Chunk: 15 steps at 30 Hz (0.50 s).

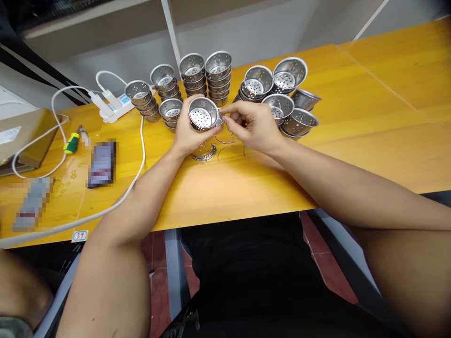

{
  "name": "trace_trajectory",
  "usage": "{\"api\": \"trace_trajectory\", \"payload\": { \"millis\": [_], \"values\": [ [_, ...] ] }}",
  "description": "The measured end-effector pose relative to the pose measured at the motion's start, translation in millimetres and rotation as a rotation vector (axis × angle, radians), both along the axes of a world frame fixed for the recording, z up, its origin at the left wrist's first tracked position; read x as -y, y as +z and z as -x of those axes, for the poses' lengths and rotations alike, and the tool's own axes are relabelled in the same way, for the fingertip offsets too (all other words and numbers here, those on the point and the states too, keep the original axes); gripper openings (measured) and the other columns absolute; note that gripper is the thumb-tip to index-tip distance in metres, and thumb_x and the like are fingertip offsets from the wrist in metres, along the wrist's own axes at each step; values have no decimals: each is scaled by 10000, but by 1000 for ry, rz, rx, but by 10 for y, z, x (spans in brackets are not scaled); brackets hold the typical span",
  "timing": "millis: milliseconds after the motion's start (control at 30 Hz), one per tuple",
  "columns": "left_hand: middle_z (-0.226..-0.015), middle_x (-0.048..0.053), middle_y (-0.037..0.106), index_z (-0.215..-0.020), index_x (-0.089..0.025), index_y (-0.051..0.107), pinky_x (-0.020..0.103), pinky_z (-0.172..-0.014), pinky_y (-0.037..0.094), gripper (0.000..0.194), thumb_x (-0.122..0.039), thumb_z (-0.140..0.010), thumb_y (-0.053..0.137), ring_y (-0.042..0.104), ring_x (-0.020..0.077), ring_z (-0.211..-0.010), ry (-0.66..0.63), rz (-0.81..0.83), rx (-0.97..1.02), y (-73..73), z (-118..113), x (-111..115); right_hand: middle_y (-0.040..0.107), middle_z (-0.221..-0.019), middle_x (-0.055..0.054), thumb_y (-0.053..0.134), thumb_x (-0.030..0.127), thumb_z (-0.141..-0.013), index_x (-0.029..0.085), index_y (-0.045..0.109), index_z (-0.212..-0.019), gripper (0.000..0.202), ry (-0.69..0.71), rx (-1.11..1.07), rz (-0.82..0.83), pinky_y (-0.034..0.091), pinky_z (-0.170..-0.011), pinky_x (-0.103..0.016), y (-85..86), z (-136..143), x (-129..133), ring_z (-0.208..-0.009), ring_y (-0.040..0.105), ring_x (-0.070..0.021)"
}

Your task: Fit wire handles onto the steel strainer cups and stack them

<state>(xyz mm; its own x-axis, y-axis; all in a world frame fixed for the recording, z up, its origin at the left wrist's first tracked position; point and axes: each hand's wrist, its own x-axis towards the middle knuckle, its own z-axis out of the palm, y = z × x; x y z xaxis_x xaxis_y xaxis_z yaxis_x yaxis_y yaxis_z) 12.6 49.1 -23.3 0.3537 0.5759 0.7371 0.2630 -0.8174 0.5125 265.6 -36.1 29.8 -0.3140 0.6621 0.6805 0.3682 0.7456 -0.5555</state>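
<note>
A perforated metal cup (pixel 203 114) is held up above the yellow table, tilted so that its holed bottom shows. My left hand (pixel 188 127) is wrapped round it from the left, the thumb along its near side. At the cup's right rim, the thumb and forefinger of my right hand (pixel 251 121) pinch a small piece of metal, which looks like wire; the fingers partly hide it. Below the cup a coil of wire rings (pixel 204 153) lies on the table. Loose curved wires (pixel 227 139) lie under my right hand.
Stacks of perforated cups (pixel 218 77) stand behind my hands, with more cups (pixel 291 77) at the right, some tipped. Left are a white power strip (pixel 118 109) with cables, a screwdriver (pixel 72 143), two blurred phone-like things (pixel 102 164) and a cardboard box (pixel 24 141). A white cable crosses the front left.
</note>
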Motion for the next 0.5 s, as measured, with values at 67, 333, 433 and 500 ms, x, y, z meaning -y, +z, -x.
{"api": "trace_trajectory", "payload": {
  "millis": [67,333,433,500],
  "values": [
    [-1555,112,659,-1618,-355,424,581,-1355,572,1104,-903,-798,919,724,358,-1501,-39,-17,-10,1,-48,41,692,-857,-31,671,616,-1166,234,833,-1267,427,-66,-9,87,544,-736,-345,24,7,2,-726,600,-181],
    [-1501,102,665,-1580,-340,455,620,-1306,614,1140,-961,-737,906,750,368,-1463,-53,-22,-72,4,-160,144,665,-845,-53,691,690,-1120,242,824,-1240,482,-130,-1,177,612,-841,-420,99,36,7,-801,632,-235],
    [-1504,108,671,-1573,-332,463,613,-1300,624,1117,-958,-755,894,749,366,-1466,-40,-12,-77,16,-169,164,667,-839,-63,705,686,-1106,246,824,-1206,467,-151,-6,171,614,-841,-437,95,49,4,-805,631,-250],
    [-1502,109,674,-1566,-328,469,609,-1294,632,1104,-955,-763,893,752,363,-1462,-35,-7,-72,20,-173,173,664,-829,-64,706,690,-1102,244,824,-1187,470,-166,-12,164,613,-834,-438,91,60,5,-792,620,-247]
  ]
}}
